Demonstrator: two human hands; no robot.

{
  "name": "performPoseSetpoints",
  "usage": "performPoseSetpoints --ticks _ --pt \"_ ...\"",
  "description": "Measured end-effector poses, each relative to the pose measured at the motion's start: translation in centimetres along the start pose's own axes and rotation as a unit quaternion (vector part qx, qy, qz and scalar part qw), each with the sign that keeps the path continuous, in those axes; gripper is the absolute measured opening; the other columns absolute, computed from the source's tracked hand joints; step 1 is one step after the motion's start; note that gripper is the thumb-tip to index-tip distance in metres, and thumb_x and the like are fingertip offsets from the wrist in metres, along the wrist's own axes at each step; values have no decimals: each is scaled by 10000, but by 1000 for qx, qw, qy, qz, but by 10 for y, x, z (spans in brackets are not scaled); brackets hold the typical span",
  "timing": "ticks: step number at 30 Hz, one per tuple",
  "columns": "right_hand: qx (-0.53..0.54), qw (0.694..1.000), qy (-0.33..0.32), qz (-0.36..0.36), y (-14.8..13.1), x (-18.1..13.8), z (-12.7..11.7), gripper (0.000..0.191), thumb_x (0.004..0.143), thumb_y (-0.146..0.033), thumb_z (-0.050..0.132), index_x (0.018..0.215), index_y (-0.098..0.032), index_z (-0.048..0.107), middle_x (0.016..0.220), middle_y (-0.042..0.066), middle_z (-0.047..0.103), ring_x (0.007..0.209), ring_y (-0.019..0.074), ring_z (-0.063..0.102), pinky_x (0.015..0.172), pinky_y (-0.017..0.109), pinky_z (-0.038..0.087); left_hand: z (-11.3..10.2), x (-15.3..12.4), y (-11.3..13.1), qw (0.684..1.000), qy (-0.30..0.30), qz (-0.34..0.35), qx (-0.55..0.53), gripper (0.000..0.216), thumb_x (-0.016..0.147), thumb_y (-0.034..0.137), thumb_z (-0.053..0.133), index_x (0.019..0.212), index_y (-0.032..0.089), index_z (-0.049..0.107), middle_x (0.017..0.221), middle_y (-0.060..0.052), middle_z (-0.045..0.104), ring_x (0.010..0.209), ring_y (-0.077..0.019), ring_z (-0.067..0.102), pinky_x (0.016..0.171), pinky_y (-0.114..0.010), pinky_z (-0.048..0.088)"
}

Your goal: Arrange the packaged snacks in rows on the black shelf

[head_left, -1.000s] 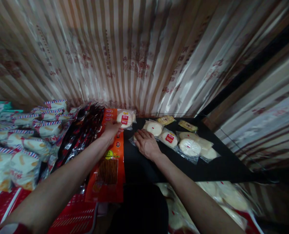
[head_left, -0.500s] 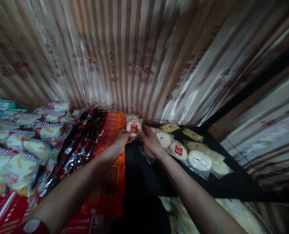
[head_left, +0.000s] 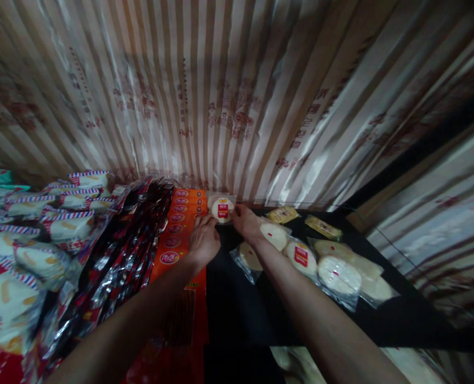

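A small clear packet with a round white cake and a red label [head_left: 222, 209] stands at the back of the black shelf [head_left: 229, 304], against the striped wall. My right hand [head_left: 247, 221] pinches the packet's right edge. My left hand [head_left: 204, 240] rests just left of and below it, over the orange packets [head_left: 176, 234], fingers loosely stretched towards the packet and holding nothing. Under my right forearm lies a row of similar round cake packets [head_left: 301, 255].
Shiny black-and-red packets [head_left: 120, 250] lie left of the orange row, and further left are white packets with red-blue striped edges [head_left: 40, 240]. Two small yellow packets [head_left: 283, 214] sit at the shelf's back. A striped plastic sheet [head_left: 237, 96] forms the wall.
The cake packet went from my left hand alone, to both hands, to the back of the shelf. My right hand rose from the shelf to grip it, and my left hand has come off it.
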State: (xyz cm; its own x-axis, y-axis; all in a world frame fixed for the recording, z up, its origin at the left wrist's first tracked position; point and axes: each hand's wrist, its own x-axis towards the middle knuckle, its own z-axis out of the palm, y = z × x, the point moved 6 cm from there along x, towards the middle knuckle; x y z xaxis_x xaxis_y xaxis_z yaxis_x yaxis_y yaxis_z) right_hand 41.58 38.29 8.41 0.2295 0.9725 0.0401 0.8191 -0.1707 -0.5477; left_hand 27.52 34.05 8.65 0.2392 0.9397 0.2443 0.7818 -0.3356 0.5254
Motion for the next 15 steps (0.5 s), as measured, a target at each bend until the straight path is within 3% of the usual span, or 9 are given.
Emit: performPoseSetpoints --ticks 9,15 --pt "-35 999 -11 -15 -8 8 12 268 879 -287 480 1075 -154 606 1039 84 675 954 170 617 802 236 433 15 6 -6 997 -27 14 65 417 763 76 428 1155 98 570 1354 -88 471 1285 -244 309 1090 -354 268" --pt "-75 997 -27 14 -8 7 13 310 879 -347 460 1120 -178 558 1048 91 666 955 191 622 792 276 444 21 8 -9 995 -44 12 87 468 768 91 424 1226 109 522 1369 -90 458 1324 -282 269 1076 -426 267"
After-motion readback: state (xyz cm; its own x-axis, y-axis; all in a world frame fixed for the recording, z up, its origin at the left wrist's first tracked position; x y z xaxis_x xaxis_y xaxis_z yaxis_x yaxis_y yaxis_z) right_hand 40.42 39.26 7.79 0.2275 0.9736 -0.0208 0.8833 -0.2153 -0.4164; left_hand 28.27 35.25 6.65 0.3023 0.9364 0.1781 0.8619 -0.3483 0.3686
